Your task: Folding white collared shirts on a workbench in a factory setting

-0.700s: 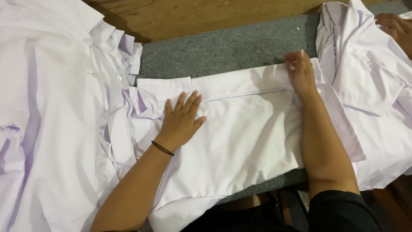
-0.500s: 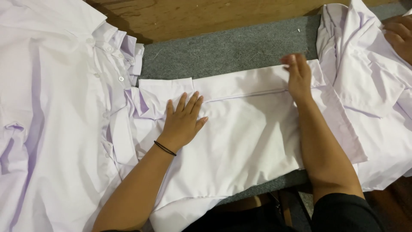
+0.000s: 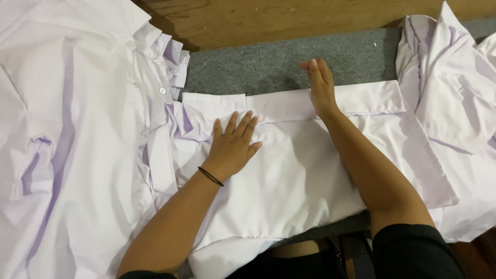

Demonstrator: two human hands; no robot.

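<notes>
Two hands are flat on the white shirt (image 3: 289, 181), which lies across the near edge of the grey mat (image 3: 289, 59). Left hand (image 3: 232, 147) presses open-palmed; right hand (image 3: 321, 85) sits open on the folded top band. Smooth outward, evenly. Bare mat lies beyond; more shirts (image 3: 72, 129) crowd both sides.

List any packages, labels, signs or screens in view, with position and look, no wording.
None in view: only white shirts on a grey mat, with the left hand and right hand flat on the middle folded shirt.
</notes>
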